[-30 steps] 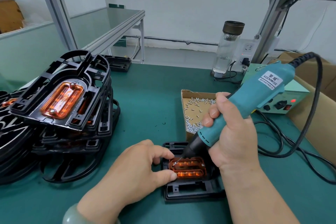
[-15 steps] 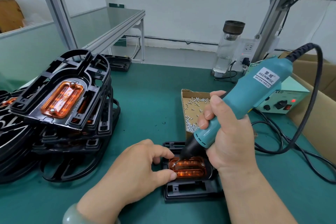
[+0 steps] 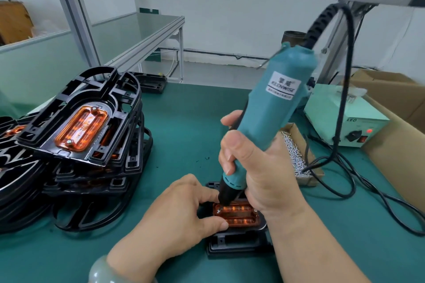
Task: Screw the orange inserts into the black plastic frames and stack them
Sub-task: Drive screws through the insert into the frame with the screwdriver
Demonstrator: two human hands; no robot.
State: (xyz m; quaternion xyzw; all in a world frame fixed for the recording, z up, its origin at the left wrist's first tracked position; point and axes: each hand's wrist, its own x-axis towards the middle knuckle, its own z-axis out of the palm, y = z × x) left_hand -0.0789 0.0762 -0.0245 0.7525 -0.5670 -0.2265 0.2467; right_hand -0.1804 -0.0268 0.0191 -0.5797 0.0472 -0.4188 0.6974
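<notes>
An orange insert (image 3: 236, 213) sits in a black plastic frame (image 3: 239, 242) on the green mat, near the front centre. My right hand (image 3: 255, 167) grips a teal electric screwdriver (image 3: 271, 110), held nearly upright, its black tip on a screw at the insert's left end. My left hand (image 3: 181, 209) pinches the frame's left side, thumb against the insert's edge. A stack of finished frames (image 3: 87, 142) with orange inserts stands at the left.
A cardboard tray of small silver screws (image 3: 296, 156) lies right of my right hand. A pale green power unit (image 3: 345, 119) with a red light and black cables (image 3: 358, 181) is at the right. Cardboard boxes (image 3: 395, 126) border the right edge. Another black frame (image 3: 154, 82) lies at the back.
The screwdriver has swung from a slant to nearly upright over the insert's left screw. My right hand rose along with it. My left hand stays put on the frame.
</notes>
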